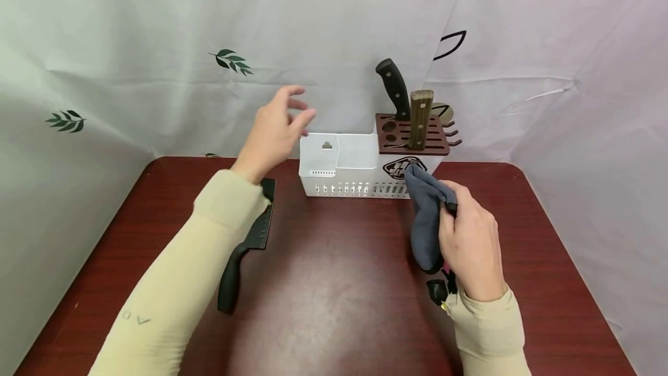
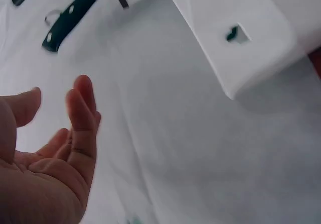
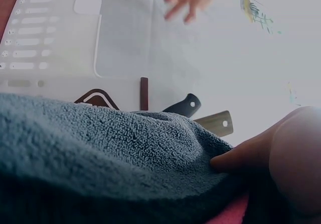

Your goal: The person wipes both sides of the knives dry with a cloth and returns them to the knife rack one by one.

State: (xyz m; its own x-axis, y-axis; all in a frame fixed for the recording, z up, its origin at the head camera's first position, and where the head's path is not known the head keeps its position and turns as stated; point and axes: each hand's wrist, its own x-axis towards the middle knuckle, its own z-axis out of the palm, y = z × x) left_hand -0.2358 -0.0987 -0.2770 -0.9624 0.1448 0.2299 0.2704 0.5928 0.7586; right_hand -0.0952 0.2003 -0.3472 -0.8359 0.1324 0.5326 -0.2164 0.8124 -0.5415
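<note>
My right hand [image 1: 472,242] grips a folded blue-grey terry cloth [image 1: 427,219] in front of the right end of a white knife holder [image 1: 360,158]. Black and pink parts show by the cloth and under the hand; their kind is hidden. In the air at the holder's left end is my left hand [image 1: 273,129], its fingers loosely bent around nothing. Out of the holder's brown slotted top [image 1: 435,143] stick a black-handled knife [image 1: 394,89] and a wooden-handled knife [image 1: 420,118]. The left wrist view shows the left palm [image 2: 50,184] empty.
Below the left forearm lies a black cleaver [image 1: 229,280], partly covered by the sleeve. Near the right wrist is a small black object [image 1: 437,292]. The dark red table [image 1: 323,306] meets white leaf-printed curtains [image 1: 156,45] at the back and sides.
</note>
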